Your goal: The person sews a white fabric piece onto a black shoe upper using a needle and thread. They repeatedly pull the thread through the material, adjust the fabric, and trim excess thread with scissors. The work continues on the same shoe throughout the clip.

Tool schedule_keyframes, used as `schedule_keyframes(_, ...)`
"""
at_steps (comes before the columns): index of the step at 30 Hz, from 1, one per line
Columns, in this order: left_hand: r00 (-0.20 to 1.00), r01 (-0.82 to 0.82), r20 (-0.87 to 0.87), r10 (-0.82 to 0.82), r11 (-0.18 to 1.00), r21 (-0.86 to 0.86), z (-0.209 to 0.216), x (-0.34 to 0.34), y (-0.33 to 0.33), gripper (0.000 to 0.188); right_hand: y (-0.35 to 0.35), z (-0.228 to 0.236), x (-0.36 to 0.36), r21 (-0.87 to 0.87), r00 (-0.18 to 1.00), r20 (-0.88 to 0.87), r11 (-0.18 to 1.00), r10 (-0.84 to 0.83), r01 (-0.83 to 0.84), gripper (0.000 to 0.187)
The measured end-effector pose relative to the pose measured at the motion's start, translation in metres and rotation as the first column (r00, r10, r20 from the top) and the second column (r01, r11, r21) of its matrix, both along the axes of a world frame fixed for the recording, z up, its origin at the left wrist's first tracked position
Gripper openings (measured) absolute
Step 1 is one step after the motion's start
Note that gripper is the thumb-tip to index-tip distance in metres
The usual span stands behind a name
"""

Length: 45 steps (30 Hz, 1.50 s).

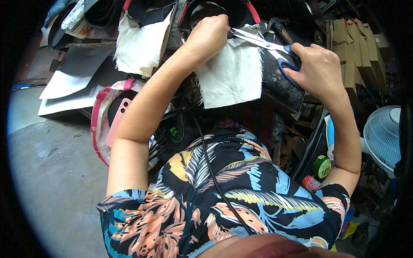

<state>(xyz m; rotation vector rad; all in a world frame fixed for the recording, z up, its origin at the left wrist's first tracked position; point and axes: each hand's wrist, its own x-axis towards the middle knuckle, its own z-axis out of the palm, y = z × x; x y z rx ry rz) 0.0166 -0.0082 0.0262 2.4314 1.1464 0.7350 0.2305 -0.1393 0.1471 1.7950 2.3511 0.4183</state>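
My right hand [317,69] grips a pair of scissors [269,45] by its dark blue handles. The metal blades point left, toward the fingertips of my left hand. They lie across the top of a white cloth [232,79] with frayed edges. My left hand [209,33] is closed at the cloth's upper left, beside the blade tips; what its fingers pinch is hidden. Behind both the hand and the cloth is a black piece with red edging [253,13]. A second frayed white cloth [142,43] hangs to the left, below a similar black piece.
White sheets [71,81] lie at the far left. A pink-rimmed bag [100,129] with a pink phone [118,120] sits beside my left arm. At right are stacked cardboard pieces [359,51], a fan [383,137] and a green-lidded jar [321,167]. A black cable [208,163] crosses my shirt.
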Motion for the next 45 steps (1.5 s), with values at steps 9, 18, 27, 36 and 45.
schedule_keyframes(9, 1.000, -0.012, -0.027, 0.013, 1.000, 0.013, 0.000, 0.004, -0.002, 0.017, 0.009, 0.004, -0.016, -0.100, 0.991, 0.135, 0.995, -0.013, 0.027, 0.038)
schedule_keyframes(18, 0.999, 0.013, -0.052, -0.010, 0.998, 0.065, 0.001, 0.006, -0.001, 0.016, 0.060, 0.015, 0.014, -0.574, 0.952, -0.176, 0.812, -0.250, 0.107, 0.065)
schedule_keyframes(27, 0.998, 0.001, -0.065, 0.003, 0.998, 0.069, -0.001, 0.006, -0.001, 0.017, 0.037, 0.022, -0.009, -0.292, 0.994, 0.108, 0.956, 0.026, 0.007, 0.051)
schedule_keyframes(36, 0.998, -0.053, -0.020, 0.055, 0.994, 0.101, 0.005, 0.004, -0.005, 0.019, 0.024, 0.015, -0.012, -0.216, 0.987, 0.157, 0.976, 0.017, 0.017, 0.039)
schedule_keyframes(45, 0.442, 0.873, 0.141, -0.886, 0.388, -0.297, 0.065, -0.030, -0.081, 0.016, 0.025, -0.009, 0.106, -0.177, 0.670, -0.679, 0.953, -0.300, 0.247, 0.028)
